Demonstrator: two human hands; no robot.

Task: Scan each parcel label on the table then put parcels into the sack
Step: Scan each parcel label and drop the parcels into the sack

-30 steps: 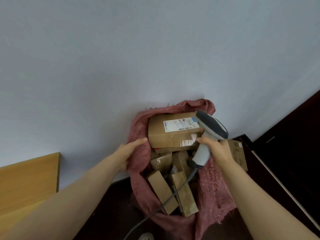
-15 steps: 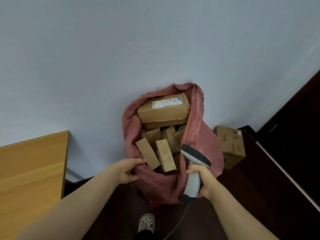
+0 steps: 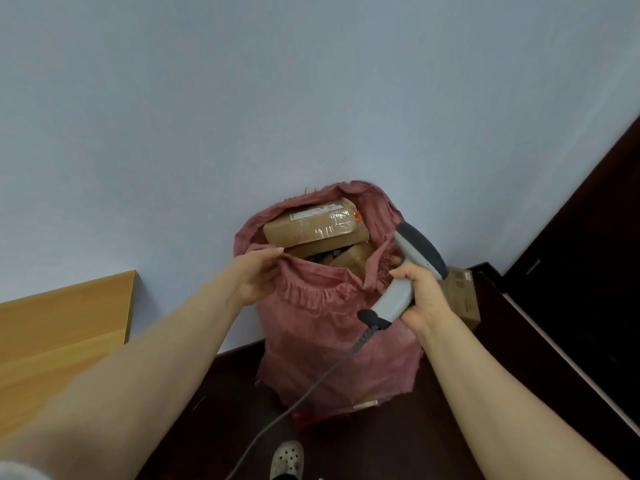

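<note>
- Head view, nearest the wearer: a pale perforated shoe (image 3: 286, 460) stands on the dark floor (image 3: 398, 445), and a grey cable (image 3: 277, 420) trails past it.
- A wooden surface (image 3: 62, 327) lies at the left, well apart from the sack.
- The left hand (image 3: 256, 275) pinches the near-left rim of the red woven sack (image 3: 329, 334), bunching the cloth.
- The right hand (image 3: 424, 291) is curled round the handle of the grey scanner (image 3: 420, 249), held at the sack's right rim.
- Parcels fill the sack's mouth. The top parcel (image 3: 313, 228) lies tilted with its white label (image 3: 318, 212) upward, and the raised front rim hides most of those beneath.
- A cardboard box (image 3: 462, 299) sits on the floor just right of the sack, partly hidden by the right hand and the scanner.
- The sack stands against a pale wall (image 3: 311, 98), and a dark panel (image 3: 588, 237) runs along the right.
</note>
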